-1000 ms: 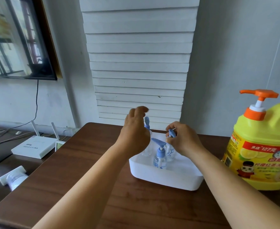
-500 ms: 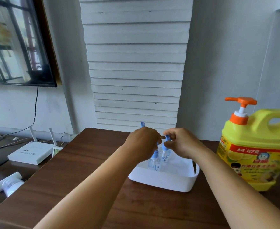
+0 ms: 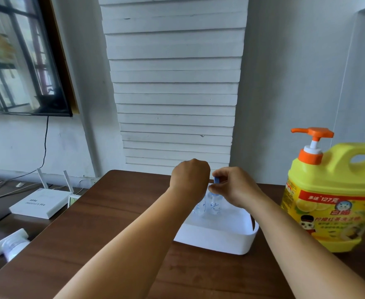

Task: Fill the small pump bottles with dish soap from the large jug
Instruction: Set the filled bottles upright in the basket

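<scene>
A white plastic tray (image 3: 220, 240) sits on the brown wooden table (image 3: 95, 223). Small clear pump bottles with blue tops (image 3: 214, 207) hang above the tray's far end, gripped by both hands. My left hand (image 3: 189, 179) is curled over the top of one bottle and hides its pump. My right hand (image 3: 233, 186) pinches the blue pump head (image 3: 216, 180) of another. The large yellow dish soap jug (image 3: 332, 197) with an orange pump (image 3: 312, 145) stands to the right of the tray, untouched.
A white router (image 3: 40, 202) with two antennas lies on a lower dark surface left of the table, with cables behind it. A white adapter (image 3: 10, 242) lies near the table's left edge. A slatted white panel (image 3: 175, 83) and wall stand behind.
Both hands have lifted the small bottles up out of the tray and closed together over their tops. The view has tilted up and shifted slightly.
</scene>
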Demonstrator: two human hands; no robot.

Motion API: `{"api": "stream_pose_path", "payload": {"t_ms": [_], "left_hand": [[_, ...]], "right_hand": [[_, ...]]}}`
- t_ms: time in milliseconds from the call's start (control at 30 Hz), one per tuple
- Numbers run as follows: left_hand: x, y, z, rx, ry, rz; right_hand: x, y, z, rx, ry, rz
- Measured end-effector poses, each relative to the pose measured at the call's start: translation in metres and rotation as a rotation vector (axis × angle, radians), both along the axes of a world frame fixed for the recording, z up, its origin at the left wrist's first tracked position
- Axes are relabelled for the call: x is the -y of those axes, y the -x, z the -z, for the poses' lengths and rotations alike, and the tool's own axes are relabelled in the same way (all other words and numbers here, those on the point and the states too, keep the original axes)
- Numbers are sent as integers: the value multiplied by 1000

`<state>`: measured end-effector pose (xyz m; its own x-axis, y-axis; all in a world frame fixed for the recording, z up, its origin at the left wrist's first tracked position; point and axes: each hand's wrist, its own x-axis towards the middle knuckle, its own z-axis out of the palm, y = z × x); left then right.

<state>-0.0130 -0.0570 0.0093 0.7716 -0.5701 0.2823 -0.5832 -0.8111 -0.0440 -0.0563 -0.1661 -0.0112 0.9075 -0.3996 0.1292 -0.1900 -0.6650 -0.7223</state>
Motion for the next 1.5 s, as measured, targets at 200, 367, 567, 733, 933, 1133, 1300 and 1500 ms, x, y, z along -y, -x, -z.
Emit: {"api": "stream_pose_path", "payload": {"t_ms": [200, 367, 567, 733, 933, 1133, 1300, 1500], "left_hand": [[6, -2, 7, 16, 25, -17], [8, -5, 9, 5, 57, -7], [-9, -14, -13, 11, 314, 23], [-34, -23, -15, -242, 393, 23], [-47, -31, 4, -313, 523, 89], [-49, -42, 18, -393, 591, 11], [-47, -43, 31, -411, 589, -30], [-42, -42, 36, -347, 609, -19]], "right_hand": [[4, 1, 0, 3, -14, -19], [5, 4, 0, -11, -13, -40], [8, 8, -6, -70, 6, -47], [6, 12, -6, -63, -41, -9], [0, 12, -4, -59, -11, 20], [-4, 13, -5, -56, -6, 54], [-7, 14, -4, -47, -10, 80], [-8, 14, -4, -51, -30, 80]]}}
